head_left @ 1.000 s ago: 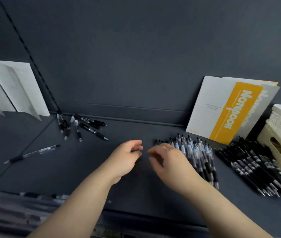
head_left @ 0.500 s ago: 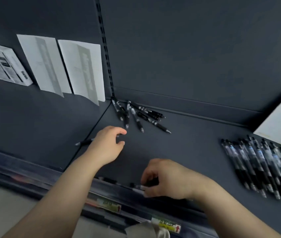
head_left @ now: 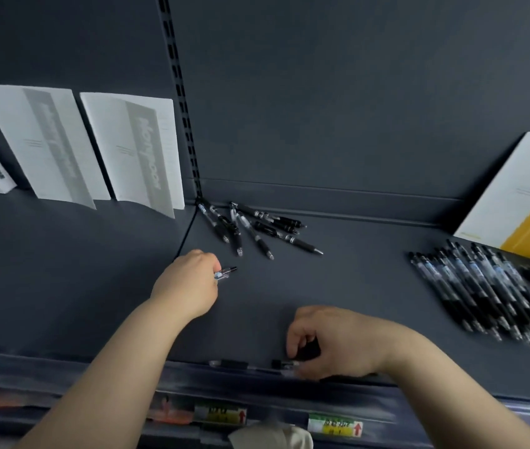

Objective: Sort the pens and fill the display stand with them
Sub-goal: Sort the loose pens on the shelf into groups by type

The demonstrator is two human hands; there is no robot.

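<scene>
My left hand [head_left: 189, 283] grips a clear pen [head_left: 225, 273] on the dark shelf [head_left: 338, 286]; only the pen's black end pokes out to the right of my fingers. My right hand [head_left: 331, 343] pinches the end of another pen [head_left: 247, 366] lying along the shelf's front edge. A loose heap of several black pens [head_left: 253, 226] lies at the back, near the slotted upright. A neat row of several black pens [head_left: 484, 293] lies at the right.
White notebooks [head_left: 134, 150] lean on the back wall at the left. A white-and-yellow notebook [head_left: 522, 196] leans at the right. Price labels [head_left: 335, 424] line the front rail.
The view has swung left and down. My left hand reached left and took hold of the single clear pen. My right hand dropped to the front edge and pinched a pen there.
</scene>
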